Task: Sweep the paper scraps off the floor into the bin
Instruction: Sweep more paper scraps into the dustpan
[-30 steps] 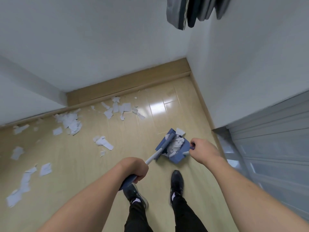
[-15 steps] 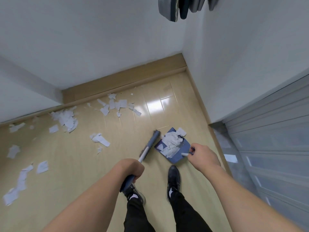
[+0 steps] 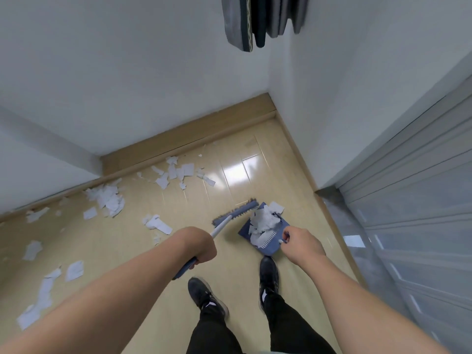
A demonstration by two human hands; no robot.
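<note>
My left hand [image 3: 203,247] grips the blue and white handle of a broom, whose blue head [image 3: 236,213] rests on the floor just left of the dustpan. My right hand [image 3: 301,244] holds the handle of a blue dustpan [image 3: 265,247] that carries a heap of white paper scraps [image 3: 263,222]. More scraps lie loose on the wooden floor: one piece near the broom [image 3: 157,223], a cluster by the back skirting [image 3: 176,172], a pile at the left wall [image 3: 107,198] and several at the far left [image 3: 40,295]. No bin is in view.
White walls meet in a corner behind the dustpan, with a wooden skirting board [image 3: 184,139]. A grey panelled door or cabinet [image 3: 413,226] stands at the right. Dark clothes [image 3: 263,19] hang overhead. My two black shoes [image 3: 207,295] stand just below the dustpan.
The broom head has left the dustpan and swung out to its left, onto the floor. The scraps it pushed stay heaped in the dustpan.
</note>
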